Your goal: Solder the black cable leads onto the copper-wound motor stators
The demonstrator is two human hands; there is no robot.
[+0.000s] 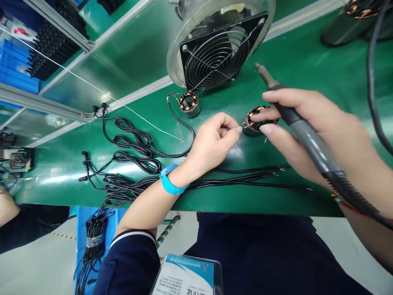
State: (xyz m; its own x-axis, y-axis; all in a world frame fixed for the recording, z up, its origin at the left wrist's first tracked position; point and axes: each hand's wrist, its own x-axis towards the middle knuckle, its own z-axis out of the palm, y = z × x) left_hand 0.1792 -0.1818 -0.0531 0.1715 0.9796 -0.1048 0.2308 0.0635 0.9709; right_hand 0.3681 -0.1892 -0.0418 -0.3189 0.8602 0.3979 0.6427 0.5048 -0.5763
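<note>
My right hand (334, 131) grips a soldering iron (317, 149), its tip pointing up and away from the work. The index finger and thumb of that hand also reach a motor stator (253, 131) with copper windings, standing upright on the green bench. On the stator's left edge, my left hand (215, 139) is closed in a pinch on a thin wire lead (242, 124). Further back on the left stands a second stator (190, 111), with a black cable (184, 122) running from its coloured wires.
A fan (216, 61) in a round clear housing stands at the back. Bundled black cables (132, 186) lie to the left. A strand of solder wire (147, 119) hangs across the bench (73, 172). Another person's arm (7, 207) is at far left; dark cylinders (344, 30) stand back right.
</note>
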